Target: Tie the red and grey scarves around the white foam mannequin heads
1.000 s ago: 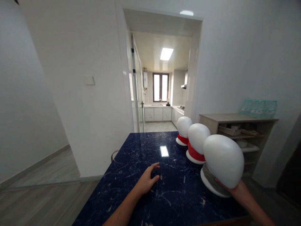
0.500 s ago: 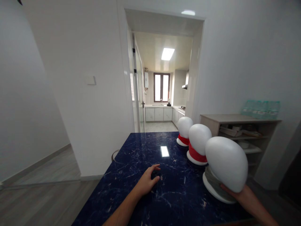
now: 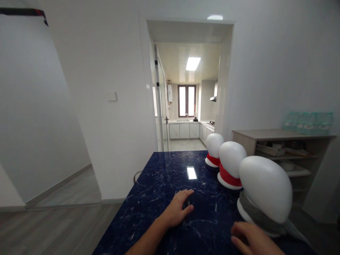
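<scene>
Meanwhile, your right hand (image 3: pixel 252 240) is hovering unclenched just beside the grey-scarfed mannequin head (image 3: pixel 266 193), while your left hand (image 3: pixel 178 211) is lying flat on the table (image 3: pixel 159 177).

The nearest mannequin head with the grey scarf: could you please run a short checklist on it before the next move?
1. Nearest mannequin head upright on the table: ok.
2. Grey scarf around its neck: ok; a loose end trails to the right.
3. Right hand off the head: ok, it lies just in front of the base, fingers relaxed.
4. Left hand flat on the table, holding nothing: ok.
5. Two red-scarfed heads standing behind, apart from the nearest one: ok.
6. Base clearance from the right table edge: cannot tell.
</scene>
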Demonstrator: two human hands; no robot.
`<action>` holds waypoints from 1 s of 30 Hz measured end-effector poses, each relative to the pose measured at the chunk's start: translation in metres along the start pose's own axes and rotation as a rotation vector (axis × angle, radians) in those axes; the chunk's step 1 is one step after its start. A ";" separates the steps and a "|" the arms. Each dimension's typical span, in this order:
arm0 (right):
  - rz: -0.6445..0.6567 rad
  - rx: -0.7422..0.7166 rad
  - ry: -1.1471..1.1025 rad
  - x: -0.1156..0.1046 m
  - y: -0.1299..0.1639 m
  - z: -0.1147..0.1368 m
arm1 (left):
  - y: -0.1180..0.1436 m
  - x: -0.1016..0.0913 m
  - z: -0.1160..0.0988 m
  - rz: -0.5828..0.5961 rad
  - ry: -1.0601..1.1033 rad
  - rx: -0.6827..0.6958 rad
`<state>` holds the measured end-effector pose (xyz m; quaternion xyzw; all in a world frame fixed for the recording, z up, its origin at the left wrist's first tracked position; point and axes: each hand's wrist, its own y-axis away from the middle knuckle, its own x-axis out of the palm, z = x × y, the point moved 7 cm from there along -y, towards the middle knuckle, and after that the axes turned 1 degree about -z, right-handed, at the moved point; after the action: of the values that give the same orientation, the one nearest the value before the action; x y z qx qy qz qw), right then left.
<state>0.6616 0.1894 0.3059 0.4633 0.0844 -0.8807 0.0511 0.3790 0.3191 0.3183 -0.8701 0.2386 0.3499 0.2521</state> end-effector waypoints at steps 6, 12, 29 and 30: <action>0.016 -0.362 0.099 0.033 -0.121 0.083 | -0.026 0.016 -0.032 0.210 -0.079 0.198; 0.109 -0.445 0.146 0.077 -0.179 0.082 | -0.038 0.025 0.009 0.107 -0.166 0.069; 0.050 -0.364 0.095 0.092 -0.191 0.056 | -0.038 0.018 0.013 -0.003 0.030 0.094; 0.053 -0.362 0.102 0.093 -0.191 0.054 | -0.038 0.019 0.013 -0.003 0.031 0.093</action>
<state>0.5328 0.3654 0.2786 0.4926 0.2319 -0.8249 0.1524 0.4068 0.3515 0.3067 -0.8631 0.2572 0.3245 0.2891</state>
